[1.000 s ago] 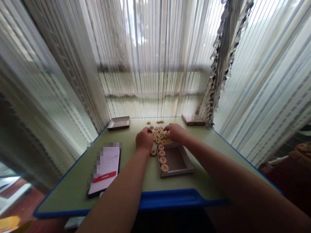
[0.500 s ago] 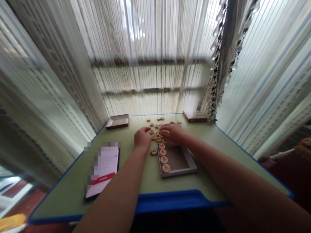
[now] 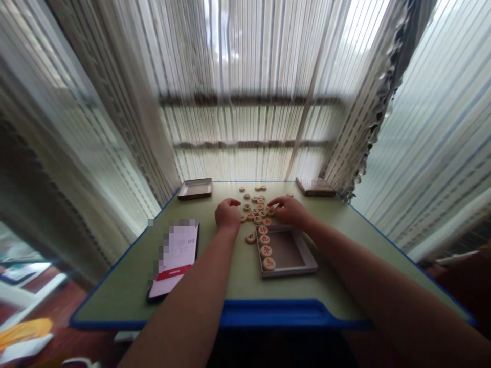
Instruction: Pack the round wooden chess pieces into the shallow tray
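Striped curtains (image 3: 245,122) hang behind a green, blue-edged worktop (image 3: 356,220). A loose cluster of discs (image 3: 258,220) lies near its middle, beyond the box (image 3: 289,273); four red-marked discs (image 3: 266,251) line the box's left side, and one dark-marked disc (image 3: 250,238) sits just outside that wall. The left hand (image 3: 228,214) is loosely curled at the cluster's left edge; the right hand (image 3: 292,210) is at its right edge, fingers bent over the discs there. Whether either is closed on one, I cannot tell.

Pieces this small and crowded probably handle best one at a time: fingertips on opposite rims, or a light slide clear of the neighbours. With the right arm (image 3: 368,278) so near the box's far right corner, a slight lift should avoid nudging it and upsetting the row.
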Available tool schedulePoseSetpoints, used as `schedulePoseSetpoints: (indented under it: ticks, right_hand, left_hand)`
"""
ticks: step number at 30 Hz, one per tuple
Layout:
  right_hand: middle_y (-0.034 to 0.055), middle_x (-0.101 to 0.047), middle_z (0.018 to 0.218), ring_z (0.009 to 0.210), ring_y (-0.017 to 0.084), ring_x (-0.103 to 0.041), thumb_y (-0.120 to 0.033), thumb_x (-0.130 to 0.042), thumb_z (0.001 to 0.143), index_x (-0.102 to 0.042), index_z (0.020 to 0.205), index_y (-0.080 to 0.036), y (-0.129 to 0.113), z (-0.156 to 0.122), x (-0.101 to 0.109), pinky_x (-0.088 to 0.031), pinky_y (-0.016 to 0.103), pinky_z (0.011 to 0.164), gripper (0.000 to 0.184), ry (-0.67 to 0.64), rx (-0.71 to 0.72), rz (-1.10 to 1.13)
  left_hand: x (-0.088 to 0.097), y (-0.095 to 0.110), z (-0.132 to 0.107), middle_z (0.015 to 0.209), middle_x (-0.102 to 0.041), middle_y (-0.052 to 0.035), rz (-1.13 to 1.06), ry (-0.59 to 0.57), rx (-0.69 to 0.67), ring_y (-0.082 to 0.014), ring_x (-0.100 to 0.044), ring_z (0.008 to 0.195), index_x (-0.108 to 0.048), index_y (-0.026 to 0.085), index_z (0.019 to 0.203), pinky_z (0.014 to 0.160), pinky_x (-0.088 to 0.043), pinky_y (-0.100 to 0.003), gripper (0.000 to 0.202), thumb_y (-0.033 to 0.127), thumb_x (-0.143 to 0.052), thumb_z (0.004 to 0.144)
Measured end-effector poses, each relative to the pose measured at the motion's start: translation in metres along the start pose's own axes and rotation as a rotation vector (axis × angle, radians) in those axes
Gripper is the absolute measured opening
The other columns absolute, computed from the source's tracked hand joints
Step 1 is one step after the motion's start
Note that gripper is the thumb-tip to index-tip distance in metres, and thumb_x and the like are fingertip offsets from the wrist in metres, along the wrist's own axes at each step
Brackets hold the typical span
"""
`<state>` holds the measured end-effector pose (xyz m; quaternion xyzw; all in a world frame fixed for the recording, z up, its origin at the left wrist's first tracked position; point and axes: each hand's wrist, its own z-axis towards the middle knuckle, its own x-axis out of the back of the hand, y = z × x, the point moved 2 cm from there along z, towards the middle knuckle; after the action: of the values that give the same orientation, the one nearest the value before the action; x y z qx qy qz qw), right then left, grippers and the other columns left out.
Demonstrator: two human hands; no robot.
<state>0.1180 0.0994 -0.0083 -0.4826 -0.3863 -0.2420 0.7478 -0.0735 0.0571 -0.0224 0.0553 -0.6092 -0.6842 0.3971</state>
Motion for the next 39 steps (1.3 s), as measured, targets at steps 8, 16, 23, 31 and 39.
schedulePoseSetpoints:
  ticks: [8,16,23,31,39]
  right_hand:
    - [0.0009,-0.061,0.058,0.040,0.006,-0.040,-0.015,-0.046,0.069,-0.068,0.096,-0.016,0.001,-0.005,0.011,-0.032,0.019,0.043,0.035,0.013,-0.146,0.223]
    - [0.0058,-0.067,0.075,0.060,0.012,-0.056,-0.019,-0.051,0.071,-0.069,0.091,-0.015,0.004,-0.004,0.027,-0.042,0.023,0.059,0.028,0.118,-0.100,0.063]
    - [0.0096,-0.067,0.077,0.051,0.009,-0.053,-0.042,-0.018,0.089,-0.065,0.096,-0.009,0.009,-0.001,0.047,-0.039,0.020,0.049,0.057,0.021,-0.146,0.146]
    - [0.0120,-0.067,0.068,0.065,0.020,-0.060,-0.038,-0.052,0.072,-0.070,0.070,-0.012,0.022,-0.005,0.057,-0.040,0.026,0.057,0.032,-0.065,-0.167,-0.384]
    - [0.0155,-0.062,0.106,0.100,0.022,-0.057,-0.018,-0.034,0.082,-0.061,0.106,-0.009,0.038,0.001,0.052,-0.041,0.030,0.085,0.037,0.122,-0.088,-0.423]
  left_hand:
    - [0.002,0.017,-0.014,0.064,-0.064,-0.0004,0.041,-0.010,-0.208,-0.0140,-0.058,0.064,-0.062,0.019,0.066,0.061,-0.042,-0.024,0.025,0.013,-0.038,0.063]
    - [-0.001,0.020,-0.019,0.064,-0.064,0.0004,0.100,-0.072,-0.291,-0.0137,-0.058,0.065,-0.063,0.020,0.065,0.062,-0.041,-0.023,0.024,0.012,-0.040,0.063]
    - [-0.002,0.014,-0.014,0.061,-0.063,0.0003,0.061,-0.051,-0.250,-0.0139,-0.057,0.061,-0.061,0.020,0.061,0.060,-0.041,-0.023,0.023,0.012,-0.040,0.061]
    - [0.001,0.018,-0.017,0.060,-0.063,0.0000,0.057,-0.066,-0.247,-0.0142,-0.057,0.061,-0.060,0.019,0.059,0.060,-0.041,-0.024,0.023,0.011,-0.039,0.059]
    - [0.001,0.016,-0.014,0.068,-0.065,-0.0009,0.035,0.008,-0.219,-0.0141,-0.059,0.067,-0.058,0.019,0.070,0.064,-0.043,-0.023,0.024,0.008,-0.039,0.061]
